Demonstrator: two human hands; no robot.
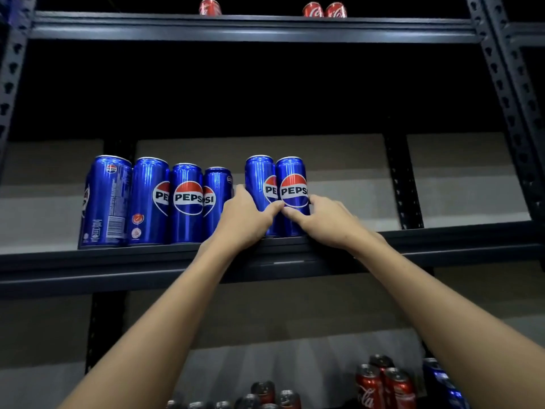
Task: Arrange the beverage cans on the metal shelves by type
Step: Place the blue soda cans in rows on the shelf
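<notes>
**Pepsi row filling up, mixed cans still waiting below**

Both hands are reaching onto the middle metal shelf (442,237). The left hand (244,219) is curling its grip round one Pepsi can (259,178); the right hand (327,221) is gripping the Pepsi can beside it (292,184), the two cans touching. A gap is separating this pair from the row of four Pepsi cans (153,202) standing to the left. Three Coca-Cola cans (324,9) are sitting on the top shelf. Below, a mixed cluster of cans (383,382) is waiting, apparently Coca-Cola plus some blue ones, though it is dim there. Sorting looks partway done.
</notes>
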